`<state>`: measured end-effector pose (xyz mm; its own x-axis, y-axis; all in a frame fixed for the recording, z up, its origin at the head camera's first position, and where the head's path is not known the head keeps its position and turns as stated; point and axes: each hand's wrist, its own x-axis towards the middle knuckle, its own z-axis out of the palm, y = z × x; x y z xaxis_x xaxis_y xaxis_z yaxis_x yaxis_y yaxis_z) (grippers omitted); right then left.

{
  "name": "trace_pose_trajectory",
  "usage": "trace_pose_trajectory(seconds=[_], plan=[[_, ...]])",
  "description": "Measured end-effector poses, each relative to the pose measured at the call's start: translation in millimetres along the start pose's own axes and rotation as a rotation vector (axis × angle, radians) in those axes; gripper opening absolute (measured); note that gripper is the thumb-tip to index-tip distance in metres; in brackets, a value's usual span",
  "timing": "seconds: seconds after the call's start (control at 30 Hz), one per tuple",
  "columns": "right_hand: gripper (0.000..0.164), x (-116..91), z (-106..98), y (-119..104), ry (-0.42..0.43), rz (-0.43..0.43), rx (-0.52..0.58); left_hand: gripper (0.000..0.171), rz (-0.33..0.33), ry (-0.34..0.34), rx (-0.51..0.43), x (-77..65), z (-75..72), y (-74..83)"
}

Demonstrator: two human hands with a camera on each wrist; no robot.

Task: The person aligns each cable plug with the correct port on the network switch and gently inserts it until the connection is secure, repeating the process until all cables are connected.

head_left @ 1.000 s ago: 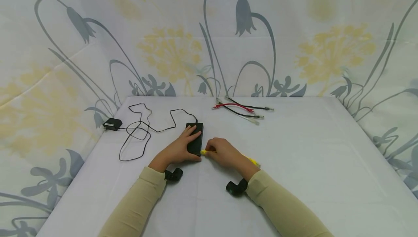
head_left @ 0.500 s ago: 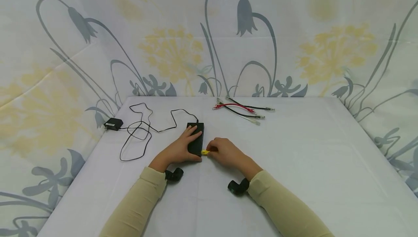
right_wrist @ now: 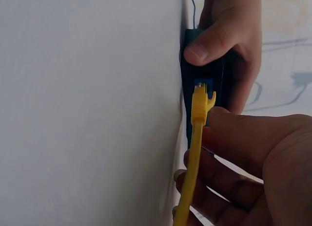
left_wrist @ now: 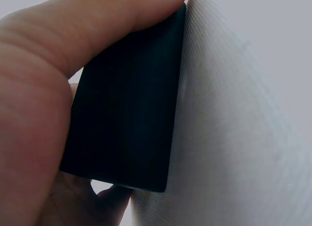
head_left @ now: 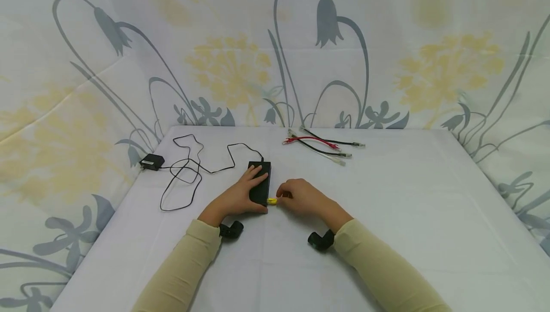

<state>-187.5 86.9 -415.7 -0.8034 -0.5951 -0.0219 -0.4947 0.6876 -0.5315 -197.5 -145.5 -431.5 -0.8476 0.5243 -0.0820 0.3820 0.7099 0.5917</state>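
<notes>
**Yellow plug at the black box's socket**

I have the yellow plug [right_wrist: 198,104] at the socket [right_wrist: 208,82] in the right side of the black box [head_left: 261,191], close to the end nearest me; how deep it sits I cannot tell. The yellow cable [right_wrist: 194,155] trails back from it. My right hand [head_left: 302,198] pinches at the plug's rear, fingers curled by the cable, one tip beside the little clip. My left hand [head_left: 240,196] grips the box, fingers spread over its top and thumb against the near end.

The box lies on the white table [head_left: 408,197], a little left of centre. From its far end a thin black cord [head_left: 245,144] loops leftward to a black adapter [head_left: 152,161]. Near the table's far edge, a red cable [head_left: 315,138] lies across black cables [head_left: 315,149], with a pale cable [head_left: 337,160] beside them. Behind hangs flowered cloth [head_left: 258,92].
</notes>
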Motion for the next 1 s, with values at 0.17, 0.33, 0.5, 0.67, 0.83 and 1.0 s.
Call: trace_pose_trajectory(seconds=[0.17,0.33,0.5,0.67,0.83,1.0], plan=[[0.015,4.9,-11.8,1.8,-0.010,-0.006,-0.038,0.101,-0.010,-0.007,0.003,-0.5,-1.9,2.8],[0.016,9.6,-24.6,5.1,-0.012,-0.025,-0.084,0.101,-0.023,-0.011,0.000,0.8,-1.5,2.3],[0.016,16.1,-31.8,9.3,-0.014,-0.028,-0.115,0.102,-0.026,-0.012,0.000,1.1,-0.1,0.5],[0.017,26.1,-35.1,14.8,-0.015,-0.023,-0.140,0.101,-0.031,-0.005,0.005,0.1,0.6,-0.5],[0.017,35.9,-40.6,20.4,0.009,-0.019,-0.166,0.101,-0.036,-0.004,0.010,0.1,1.6,-0.6],[0.017,43.0,-46.2,27.0,0.040,-0.001,-0.180,0.100,-0.049,-0.005,0.001,0.6,1.4,1.9]])
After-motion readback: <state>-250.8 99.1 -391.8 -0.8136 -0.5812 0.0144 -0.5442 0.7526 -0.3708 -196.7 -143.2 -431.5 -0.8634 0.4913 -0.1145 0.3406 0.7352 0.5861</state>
